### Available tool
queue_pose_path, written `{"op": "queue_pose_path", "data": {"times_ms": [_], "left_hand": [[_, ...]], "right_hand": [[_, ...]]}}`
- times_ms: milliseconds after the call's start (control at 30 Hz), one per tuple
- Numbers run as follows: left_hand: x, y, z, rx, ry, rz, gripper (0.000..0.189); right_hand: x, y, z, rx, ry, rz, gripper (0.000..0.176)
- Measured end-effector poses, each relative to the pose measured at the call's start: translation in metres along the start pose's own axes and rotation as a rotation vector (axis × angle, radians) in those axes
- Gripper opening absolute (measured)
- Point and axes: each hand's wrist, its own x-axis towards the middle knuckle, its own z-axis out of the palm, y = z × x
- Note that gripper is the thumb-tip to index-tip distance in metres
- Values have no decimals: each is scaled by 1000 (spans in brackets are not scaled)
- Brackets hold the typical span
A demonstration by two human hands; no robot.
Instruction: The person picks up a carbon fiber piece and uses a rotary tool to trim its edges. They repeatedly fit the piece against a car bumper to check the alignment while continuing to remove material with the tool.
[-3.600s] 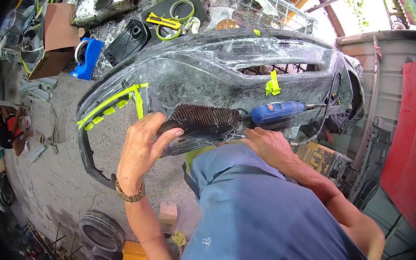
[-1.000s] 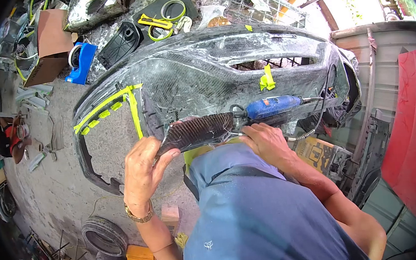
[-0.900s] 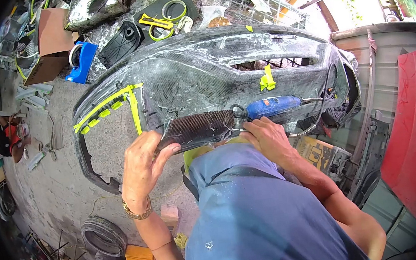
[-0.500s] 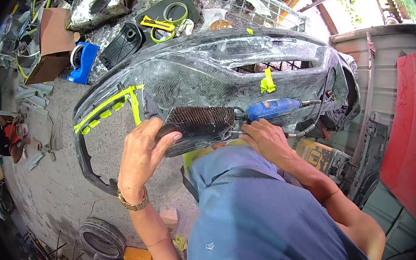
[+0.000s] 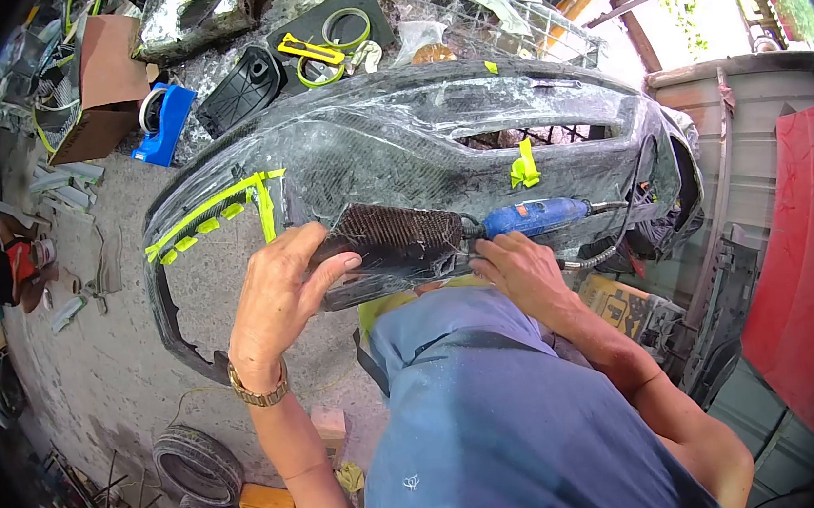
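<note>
My left hand pinches the left end of a dark woven carbon-fibre piece, thumb along its near edge. My right hand is closed around the handpiece of a flexible shaft, at the piece's right end; the handpiece is mostly hidden by the fingers, and its tip is hard to make out. A blue rotary tool lies just beyond my right hand, with the shaft looping from its right end. Beneath everything is a large dusty carbon-fibre bumper with yellow-green tape.
Behind the bumper are a blue tape dispenser, a yellow cutter, tape rolls and a cardboard box. Tyres lie at lower left. A red car door stands right. Another person is at far left.
The carbon-fibre piece has tilted slightly, its right end lower, and my left hand has shifted a little with it. The person at far left has changed posture.
</note>
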Motion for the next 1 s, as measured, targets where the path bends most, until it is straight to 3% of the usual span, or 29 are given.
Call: {"op": "queue_pose_path", "data": {"times_ms": [333,800,1000], "left_hand": [[6,-6,0,-145,21,-45,34],[9,-6,-3,-73,-11,-16,28],[9,-11,1,-102,30,10,35]], "right_hand": [[-1,1,-1,48,-9,11,24],[-3,0,0,35,-58,-5,29],[-3,1,2,41,-26,-27,23]]}}
